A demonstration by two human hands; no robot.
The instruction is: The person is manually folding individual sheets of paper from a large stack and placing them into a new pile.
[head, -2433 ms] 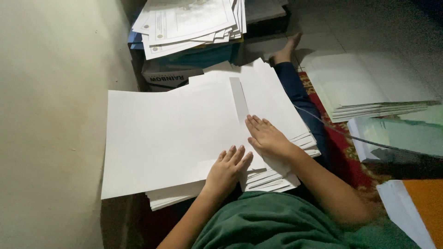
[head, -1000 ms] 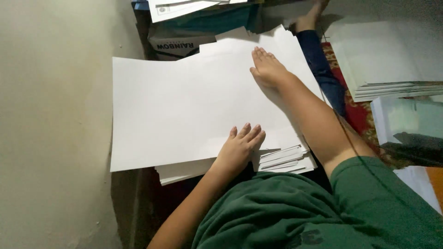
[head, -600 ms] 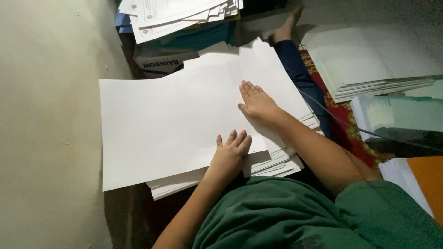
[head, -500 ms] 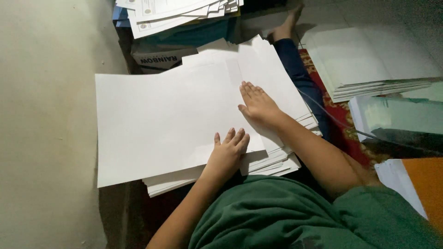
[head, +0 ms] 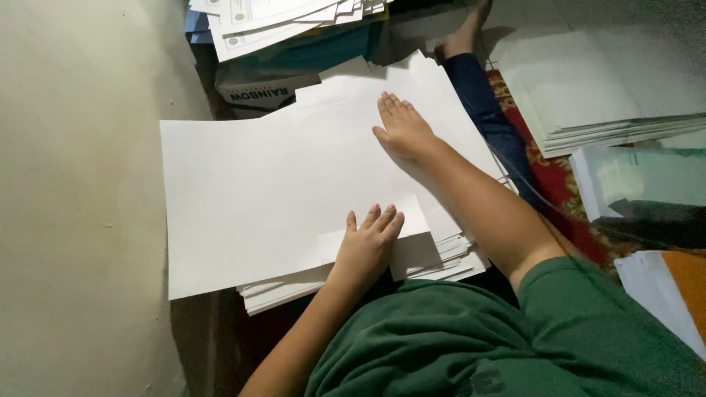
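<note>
A: Pressing flat on paper, both of them. The left hand [head: 368, 246] lies palm down, fingers spread wide, on the near edge of the large white sheet [head: 265, 198] that tops the paper stack [head: 434, 254]. It grips nothing.

B: And the right hand [head: 401, 129]?

A: It also lies open and flat, fingers together and pointing away from the person, on the far right part of the same sheet. It holds nothing either; the palm simply rests on the paper.

B: Where does the sheet sit?

A: It lies across the stack on the person's lap, its left side jutting out well past the stack towards the pale wall [head: 73, 198]. The stack's edges fan out unevenly below the left hand.

B: What lies around it?

A: Beyond the sheet stands a cardboard box [head: 257, 88], with a heap of printed papers [head: 287, 18] piled above it. To the right, a second pile of white sheets [head: 603, 88] rests on the floor, well apart from the hands. A leg in blue trousers [head: 485, 110] stretches out beside the stack over a red patterned rug [head: 551, 184].
</note>
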